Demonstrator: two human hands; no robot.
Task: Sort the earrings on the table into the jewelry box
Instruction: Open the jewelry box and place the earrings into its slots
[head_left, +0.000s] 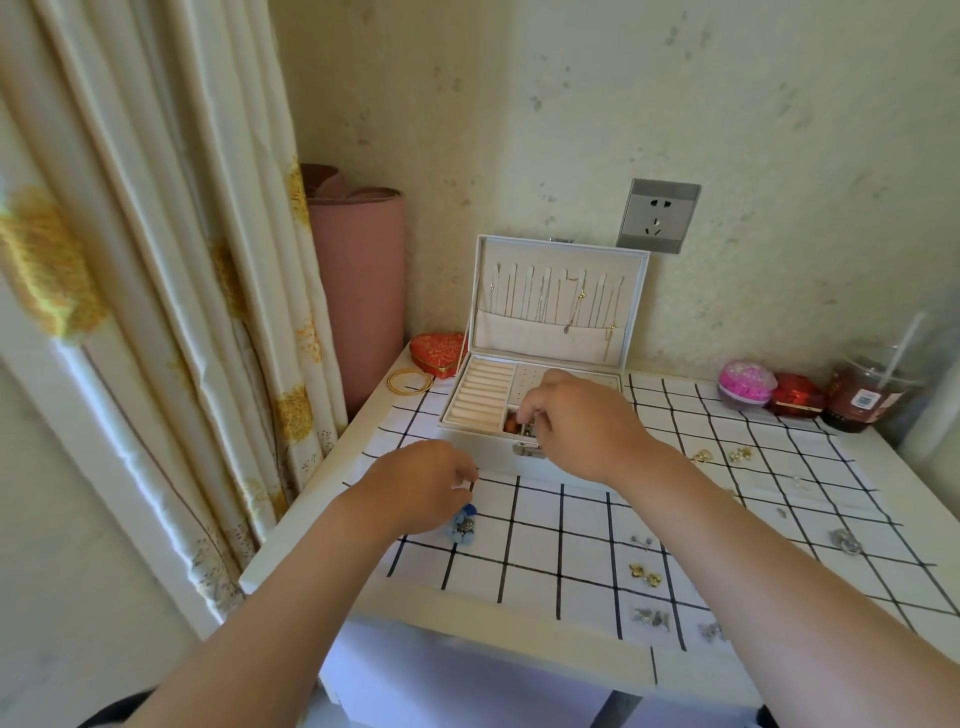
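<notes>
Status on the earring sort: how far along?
Looks partway. Done: a few pieces sit in the jewelry box front compartment. In hand: the right hand reaches its fingers into that compartment; the left hand is by a blue earring; grip unclear for both. Left: gold earrings, silver earrings and several more spread over the checked cloth.
</notes>
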